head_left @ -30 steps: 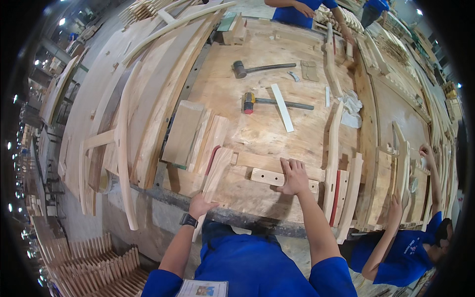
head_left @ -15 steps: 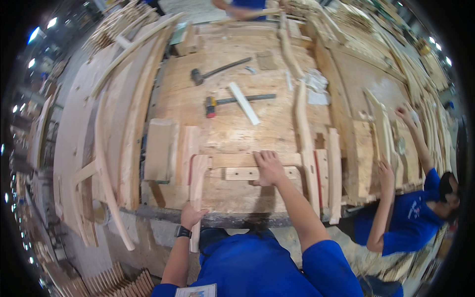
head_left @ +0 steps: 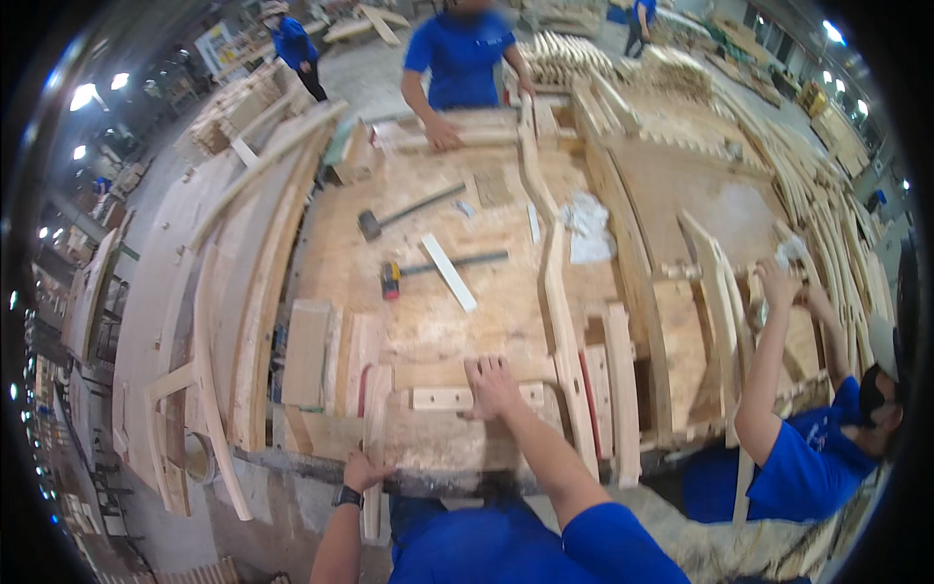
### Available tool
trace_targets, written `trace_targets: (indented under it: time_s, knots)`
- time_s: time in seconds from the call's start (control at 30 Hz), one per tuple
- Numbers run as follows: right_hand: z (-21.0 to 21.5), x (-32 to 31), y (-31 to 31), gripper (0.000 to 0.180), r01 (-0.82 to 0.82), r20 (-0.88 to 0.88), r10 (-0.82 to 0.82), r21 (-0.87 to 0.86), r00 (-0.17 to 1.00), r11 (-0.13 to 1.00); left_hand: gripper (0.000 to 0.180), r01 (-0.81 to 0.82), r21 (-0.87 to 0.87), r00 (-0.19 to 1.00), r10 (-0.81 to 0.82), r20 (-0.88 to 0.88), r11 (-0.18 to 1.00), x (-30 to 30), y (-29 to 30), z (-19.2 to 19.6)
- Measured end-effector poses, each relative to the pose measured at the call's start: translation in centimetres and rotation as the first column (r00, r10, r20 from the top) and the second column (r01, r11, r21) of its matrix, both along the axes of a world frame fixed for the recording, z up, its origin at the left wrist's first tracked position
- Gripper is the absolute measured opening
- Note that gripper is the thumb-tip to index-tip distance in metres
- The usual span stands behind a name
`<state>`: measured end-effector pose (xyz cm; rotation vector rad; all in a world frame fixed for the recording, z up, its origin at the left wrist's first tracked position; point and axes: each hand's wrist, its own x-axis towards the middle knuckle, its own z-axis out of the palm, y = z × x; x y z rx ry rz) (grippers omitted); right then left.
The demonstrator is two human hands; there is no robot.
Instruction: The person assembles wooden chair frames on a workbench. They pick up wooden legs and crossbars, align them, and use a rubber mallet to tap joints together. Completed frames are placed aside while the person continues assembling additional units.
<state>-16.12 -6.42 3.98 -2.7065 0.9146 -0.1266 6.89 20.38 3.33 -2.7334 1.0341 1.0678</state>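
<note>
In front of me, a short wooden leg (head_left: 378, 414) lies lengthwise at the bench's near edge, its lower end sticking out over the edge. My left hand (head_left: 364, 473) is closed around that lower part. A wooden crossrail (head_left: 428, 374) runs from the leg's upper end toward a long curved wooden post (head_left: 558, 321) on the right. My right hand (head_left: 494, 387) grips the crossrail, fingers over its far side and thumb toward me. Under that palm passes a pale strip with holes (head_left: 438, 398), partly hidden by the hand.
Two mallets (head_left: 391, 280) (head_left: 370, 226) and a white strip (head_left: 449, 273) lie mid-bench. Crumpled white plastic (head_left: 588, 226) is beyond the post. One co-worker (head_left: 457, 63) stands across the bench; another (head_left: 808, 438) handles wood at right. A wooden frame (head_left: 199, 389) leans at left.
My view has tilted upward, so the bench sits lower in the picture and the co-worker opposite shows more fully. Both my hands keep their places on the wood.
</note>
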Motion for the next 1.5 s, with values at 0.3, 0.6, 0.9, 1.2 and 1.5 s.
trace_targets:
  time_s: [0.3,0.6,0.9,1.2,1.5]
  knots:
    - [0.9,0.0,0.2,0.102,-0.029,0.02,0.029,-0.002,0.999,1.0,0.11,0.047,-0.054,0.99,-0.04,0.133,0.997,-0.6,0.8,-1.1]
    - [0.9,0.0,0.0,0.105,-0.021,0.021,0.021,0.014,1.0,1.0,0.113,0.052,-0.004,0.99,-0.051,0.132,0.999,0.5,1.4,-4.0]
    - [-0.5,1.4,0.2,0.109,-0.03,-0.088,0.032,0.033,0.996,0.999,0.1,0.084,-0.192,0.99,-0.059,0.131,0.978,0.4,4.2,-4.6]
    - [-0.6,2.2,0.7,0.108,-0.018,0.061,0.015,0.048,0.998,0.999,0.09,-0.008,-0.287,0.993,0.041,0.108,0.958,-0.2,3.5,-2.5]
    - [-0.9,2.5,0.3,0.105,-0.016,0.066,0.015,0.016,0.998,1.0,0.087,-0.009,-0.252,0.995,0.035,0.098,0.968,-0.4,3.0,-2.3]
